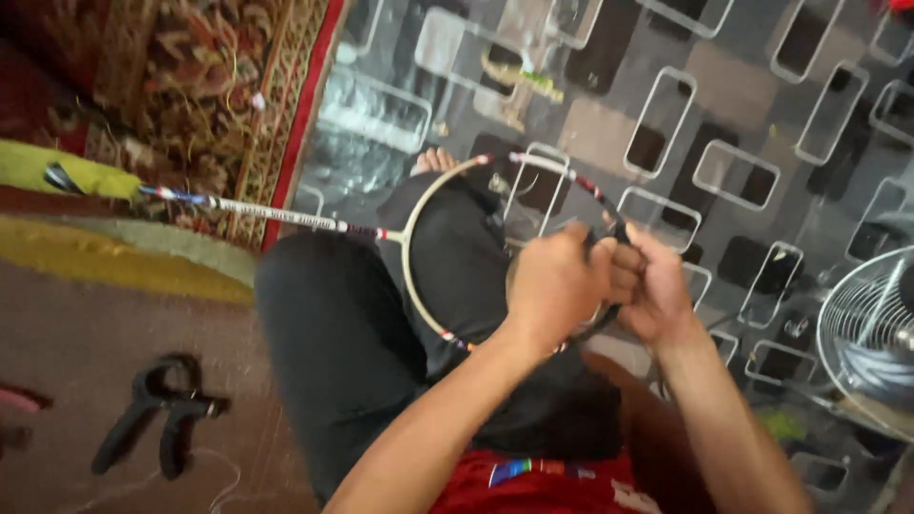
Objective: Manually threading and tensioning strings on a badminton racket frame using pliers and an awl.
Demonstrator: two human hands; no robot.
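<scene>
I am sitting on a floor mat printed with grey and black rounded rectangles [733, 171], glossy enough to throw back light, with a patterned red and brown rug [190, 86] beside it. Across my lap, over dark trousers, lies a badminton racket [419, 286]: its thin oval frame pale, banded red and dark at intervals, its slim shaft running away to the left towards a yellow-green cloth [57, 169]. It rests on my thighs so both hands can work at the far rim. My left hand [552, 286] is curled tight over that edge of the frame, fingers closed round it. My right hand [657, 290] is pressed against the left, fingers bent in a pinch at the same spot; whether they grip the frame or a string there I cannot tell. A black hand clamp [157, 411] lies on the brown floor to my left, and a wire fan guard [871, 328] stands at right
</scene>
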